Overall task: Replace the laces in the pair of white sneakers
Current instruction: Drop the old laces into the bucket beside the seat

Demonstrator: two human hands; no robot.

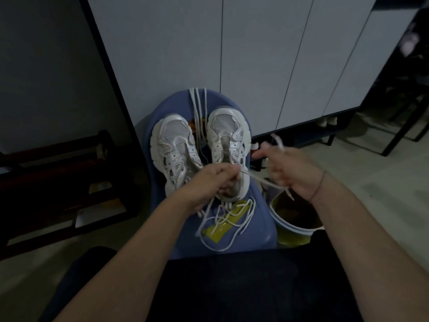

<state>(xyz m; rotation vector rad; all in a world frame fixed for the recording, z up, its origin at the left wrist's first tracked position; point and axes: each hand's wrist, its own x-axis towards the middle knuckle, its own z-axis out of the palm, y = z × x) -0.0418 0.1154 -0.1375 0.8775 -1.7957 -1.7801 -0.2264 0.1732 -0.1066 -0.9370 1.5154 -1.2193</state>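
Two white sneakers stand side by side on a blue stool (260, 219), toes pointing away: the left sneaker (173, 145) and the right sneaker (226, 138). My left hand (209, 182) sits over the heel end of the right sneaker and pinches a white lace (260, 178). That lace runs taut to my right hand (290, 168), which grips it to the right of the stool, the lace end sticking up above the fingers. A loose tangle of white lace (229, 219) lies on the stool's near part. More lace strands (197, 105) drape over the stool's far edge between the toes.
A yellow packet (222, 228) lies under the loose lace. A white bucket (294, 217) stands right of the stool. A dark wooden rack (58, 182) is at the left. White cabinet doors (255, 54) rise behind. My dark-clothed lap fills the bottom.
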